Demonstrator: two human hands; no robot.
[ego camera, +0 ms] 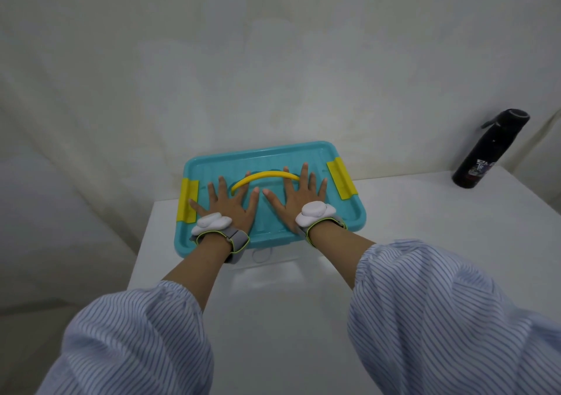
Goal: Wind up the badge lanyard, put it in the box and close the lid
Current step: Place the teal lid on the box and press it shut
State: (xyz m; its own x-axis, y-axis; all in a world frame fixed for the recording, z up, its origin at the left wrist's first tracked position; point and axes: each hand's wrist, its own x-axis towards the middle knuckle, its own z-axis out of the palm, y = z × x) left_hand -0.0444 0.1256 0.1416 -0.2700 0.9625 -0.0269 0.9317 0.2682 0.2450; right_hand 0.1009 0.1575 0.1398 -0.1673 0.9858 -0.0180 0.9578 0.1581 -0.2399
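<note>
A clear box with a teal lid [273, 158] stands on the white table. The lid lies flat on the box, with a yellow handle [267, 176] across its middle and yellow clips at the left [188, 200] and right [341, 177] ends. My left hand [230, 203] rests palm down on the lid's left half, fingers spread. Palm down on the right half lies my right hand [296, 197], fingers spread too. Through the box's clear front wall a thin white loop [262, 255] shows faintly; I cannot tell whether it is the lanyard.
A black bottle [490, 149] stands at the back right of the white table [425, 212]. The table's left edge runs close beside the box. Draped white cloth covers the wall behind. Both wrists carry grey straps with white pods.
</note>
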